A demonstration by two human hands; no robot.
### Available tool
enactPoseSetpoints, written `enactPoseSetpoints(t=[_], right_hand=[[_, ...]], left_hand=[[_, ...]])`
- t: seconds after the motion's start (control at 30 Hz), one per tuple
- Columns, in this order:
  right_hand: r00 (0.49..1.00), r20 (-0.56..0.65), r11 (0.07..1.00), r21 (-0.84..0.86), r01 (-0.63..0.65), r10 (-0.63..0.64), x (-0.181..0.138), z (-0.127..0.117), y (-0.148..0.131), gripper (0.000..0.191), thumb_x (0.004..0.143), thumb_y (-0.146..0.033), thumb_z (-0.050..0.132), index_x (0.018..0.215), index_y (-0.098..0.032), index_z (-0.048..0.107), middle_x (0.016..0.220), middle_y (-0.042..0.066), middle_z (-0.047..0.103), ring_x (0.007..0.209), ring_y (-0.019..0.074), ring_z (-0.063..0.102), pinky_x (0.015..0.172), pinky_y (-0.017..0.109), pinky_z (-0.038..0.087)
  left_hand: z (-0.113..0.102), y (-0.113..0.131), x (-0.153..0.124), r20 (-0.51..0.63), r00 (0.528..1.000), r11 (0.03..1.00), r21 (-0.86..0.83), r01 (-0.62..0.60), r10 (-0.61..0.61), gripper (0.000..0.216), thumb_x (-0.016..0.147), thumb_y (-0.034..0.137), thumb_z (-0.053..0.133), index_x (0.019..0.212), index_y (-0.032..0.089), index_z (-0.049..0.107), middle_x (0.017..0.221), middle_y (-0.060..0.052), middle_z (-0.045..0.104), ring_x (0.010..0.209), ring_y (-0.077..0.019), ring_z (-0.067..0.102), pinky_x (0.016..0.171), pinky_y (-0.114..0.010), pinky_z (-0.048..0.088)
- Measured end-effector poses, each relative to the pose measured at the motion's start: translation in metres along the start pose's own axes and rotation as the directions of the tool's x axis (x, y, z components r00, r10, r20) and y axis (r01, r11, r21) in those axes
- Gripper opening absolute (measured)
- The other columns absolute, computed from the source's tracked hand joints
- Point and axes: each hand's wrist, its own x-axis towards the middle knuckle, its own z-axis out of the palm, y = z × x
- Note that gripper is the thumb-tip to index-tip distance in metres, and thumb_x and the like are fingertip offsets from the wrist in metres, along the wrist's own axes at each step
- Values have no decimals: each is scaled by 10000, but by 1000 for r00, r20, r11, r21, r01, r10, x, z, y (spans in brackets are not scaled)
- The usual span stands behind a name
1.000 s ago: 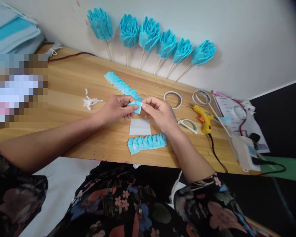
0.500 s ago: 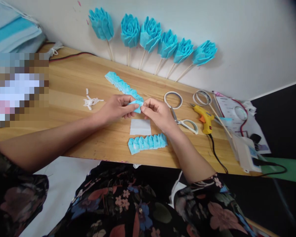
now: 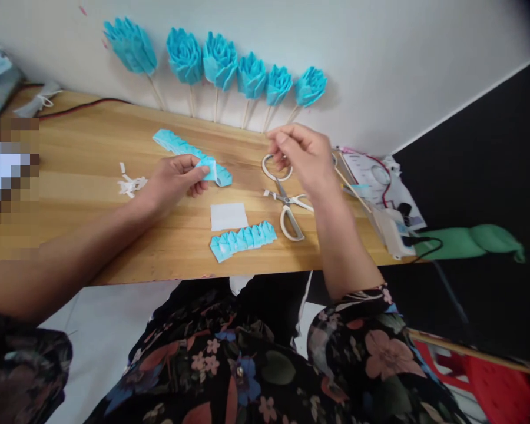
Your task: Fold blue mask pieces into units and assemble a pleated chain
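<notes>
My left hand point(image 3: 170, 181) rests on the wooden table point(image 3: 83, 153) and pinches a small folded blue paper piece point(image 3: 210, 170) at the near end of a long pleated blue strip point(image 3: 181, 147). My right hand point(image 3: 304, 156) is raised over a white tape roll point(image 3: 269, 173). Its thumb and curled fingers close on the roll's far rim. Scissors point(image 3: 290, 213) lie just in front of the roll. Nearer me lie a white paper rectangle point(image 3: 228, 216) and a short pleated blue strip point(image 3: 242, 238).
Several blue paper flowers on sticks point(image 3: 221, 59) lean against the wall. White paper scraps point(image 3: 130, 185) lie left of my left hand. A wooden stick point(image 3: 352, 189), papers, cables and a white box point(image 3: 392, 232) crowd the table's right end.
My right hand let go of the blue piece and reached right and up to the tape roll. My left hand keeps the piece. The view turned to the right.
</notes>
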Motion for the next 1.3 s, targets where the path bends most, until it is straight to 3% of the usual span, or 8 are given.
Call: enactPoseSetpoints(t=[0.17, 0.27, 0.37, 0.57, 0.77, 1.03, 1.2, 1.3], right_hand=[[996, -89, 971, -237, -30, 9, -35, -33, 16, 175, 921, -321, 630, 922, -184, 739, 799, 8, 704, 666, 118, 606, 615, 261, 482], [997, -67, 873, -484, -59, 31, -64, -34, 39, 171, 873, -210, 631, 979, -177, 761, 901, 42, 768, 786, 172, 671, 740, 325, 515], [999, 10, 780, -624, 38, -41, -82, -28, 54, 222, 869, -154, 629, 1048, -180, 758, 1005, 86, 781, 943, 226, 693, 866, 385, 519], [986, 90, 682, -713, 161, -139, -83, -15, 60, 136, 894, -157, 668, 1009, -182, 734, 999, 97, 763, 984, 247, 659, 882, 375, 486], [985, 59, 680, -717, 154, -161, -81, -9, 67, 173, 951, -164, 564, 856, -199, 704, 905, 79, 741, 912, 233, 636, 840, 349, 457], [992, -119, 842, -539, -28, -43, -75, -8, 78, 89, 862, -215, 603, 816, -216, 680, 847, 47, 735, 823, 210, 641, 798, 355, 486], [949, -238, 977, -3, -213, 206, -66, -17, 79, 202, 833, -414, 656, 822, -214, 625, 788, 3, 709, 660, 133, 605, 641, 284, 504], [939, -299, 983, 112, -143, 171, -59, -12, 62, 204, 837, -417, 689, 853, -222, 633, 819, 8, 720, 714, 132, 645, 626, 266, 518]], left_hand=[[-3, -8, 7, -20, 1000, 999, -37, -7, 7, 176, 878, 231, 691, 727, 166, 627, 624, -7, 649, 511, -96, 552, 517, -224, 422], [-1, -6, 8, -16, 1000, 1000, -25, -2, 2, 169, 876, 218, 675, 724, 164, 625, 626, -4, 652, 505, -91, 554, 508, -210, 418], [2, 0, 4, -20, 999, 1000, -1, 25, -25, 175, 870, 198, 660, 704, 166, 612, 611, 3, 635, 501, -91, 542, 514, -209, 419], [4, 5, 0, -13, 1000, 999, 26, 24, -24, 185, 877, 205, 642, 702, 160, 603, 626, 4, 630, 512, -87, 533, 529, -203, 431], [0, -3, 6, -12, 1000, 999, 34, 10, -10, 175, 862, 250, 654, 721, 158, 604, 628, 11, 626, 506, -86, 535, 516, -196, 431], [3, 4, -2, -4, 1000, 999, 30, 17, -17, 177, 846, 252, 678, 708, 157, 622, 624, 1, 634, 532, -96, 543, 540, -217, 437], [6, 6, -5, 26, 999, 1000, -15, 24, -24, 191, 842, 259, 685, 689, 161, 629, 616, -2, 633, 520, -90, 536, 536, -219, 424], [8, 5, -6, 63, 996, 998, -23, 56, -55, 204, 842, 273, 707, 685, 167, 632, 631, -2, 642, 532, -90, 542, 547, -218, 437]])
